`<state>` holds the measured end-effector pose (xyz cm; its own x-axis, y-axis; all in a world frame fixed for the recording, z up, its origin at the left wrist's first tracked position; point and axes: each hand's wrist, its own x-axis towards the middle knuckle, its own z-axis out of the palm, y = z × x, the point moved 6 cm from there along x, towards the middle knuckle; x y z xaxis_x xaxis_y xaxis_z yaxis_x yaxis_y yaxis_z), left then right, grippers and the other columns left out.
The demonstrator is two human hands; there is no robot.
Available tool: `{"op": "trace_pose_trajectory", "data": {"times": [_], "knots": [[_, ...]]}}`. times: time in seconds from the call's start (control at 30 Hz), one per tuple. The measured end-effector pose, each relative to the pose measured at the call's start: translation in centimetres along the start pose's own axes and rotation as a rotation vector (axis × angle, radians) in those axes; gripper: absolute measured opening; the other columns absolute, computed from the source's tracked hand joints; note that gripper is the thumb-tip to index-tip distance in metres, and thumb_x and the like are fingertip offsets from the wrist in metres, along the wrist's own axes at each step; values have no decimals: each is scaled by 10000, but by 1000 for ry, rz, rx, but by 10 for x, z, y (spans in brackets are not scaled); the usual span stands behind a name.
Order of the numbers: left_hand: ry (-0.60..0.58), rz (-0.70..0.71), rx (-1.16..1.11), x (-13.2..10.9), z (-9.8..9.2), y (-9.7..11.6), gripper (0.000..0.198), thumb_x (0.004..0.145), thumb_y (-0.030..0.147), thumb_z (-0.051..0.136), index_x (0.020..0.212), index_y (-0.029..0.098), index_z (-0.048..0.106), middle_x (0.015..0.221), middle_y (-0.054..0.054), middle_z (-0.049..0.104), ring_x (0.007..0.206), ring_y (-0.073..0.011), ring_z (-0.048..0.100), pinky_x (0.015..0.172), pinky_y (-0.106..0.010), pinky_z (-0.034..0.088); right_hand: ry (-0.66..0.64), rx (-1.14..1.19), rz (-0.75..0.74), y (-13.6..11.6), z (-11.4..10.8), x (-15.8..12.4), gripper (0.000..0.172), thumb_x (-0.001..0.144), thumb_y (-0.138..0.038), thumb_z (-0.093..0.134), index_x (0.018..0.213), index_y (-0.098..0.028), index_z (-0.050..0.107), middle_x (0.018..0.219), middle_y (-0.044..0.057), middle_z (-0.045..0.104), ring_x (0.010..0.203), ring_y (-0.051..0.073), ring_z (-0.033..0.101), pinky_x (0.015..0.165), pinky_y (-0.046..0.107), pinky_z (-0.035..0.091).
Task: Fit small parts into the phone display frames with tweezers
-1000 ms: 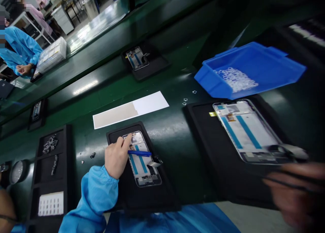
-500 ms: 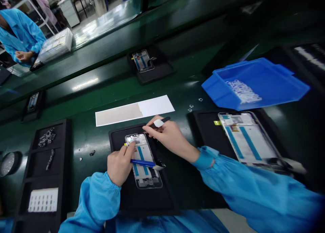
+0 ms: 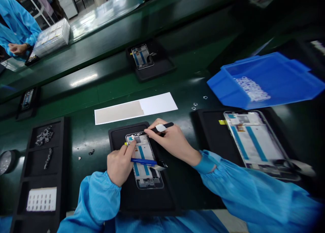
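The silver rectangular phone frame with two blue strips [image 3: 145, 149] lies in a black tray [image 3: 152, 202], just right of the left hand [image 3: 118, 165]. Its long axis points away from the body, the far end slanting leftward, beside the right hand [image 3: 175, 141], which pinches a white-patched black tool [image 3: 167, 125]. The left curls around a slim blue tool [image 3: 144, 162], index finger on the frame.
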<state>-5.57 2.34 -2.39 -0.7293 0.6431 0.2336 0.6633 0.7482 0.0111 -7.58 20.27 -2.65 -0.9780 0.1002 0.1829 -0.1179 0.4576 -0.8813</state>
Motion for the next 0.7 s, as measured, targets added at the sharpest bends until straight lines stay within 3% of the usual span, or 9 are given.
{"op": "trace_pose_trajectory", "data": {"times": [0.43,0.7], "knots": [[-27,-6,16,0,0,0,310,945,177,490,1203,218,657,784,-2,716,503,-124,604,483,-258,414,-40,-87,-57,0,3,-4,338,977,-471,490,796,-215,618,748,41,669,650,192,654,509,277,446],[-69,-11,45,-1,3,-1,305,961,224,488,1215,230,657,777,-16,711,523,-118,619,492,-239,420,-29,-76,-168,-10,7,-8,337,979,-464,484,760,-237,604,729,34,681,684,202,667,611,310,513]]}}
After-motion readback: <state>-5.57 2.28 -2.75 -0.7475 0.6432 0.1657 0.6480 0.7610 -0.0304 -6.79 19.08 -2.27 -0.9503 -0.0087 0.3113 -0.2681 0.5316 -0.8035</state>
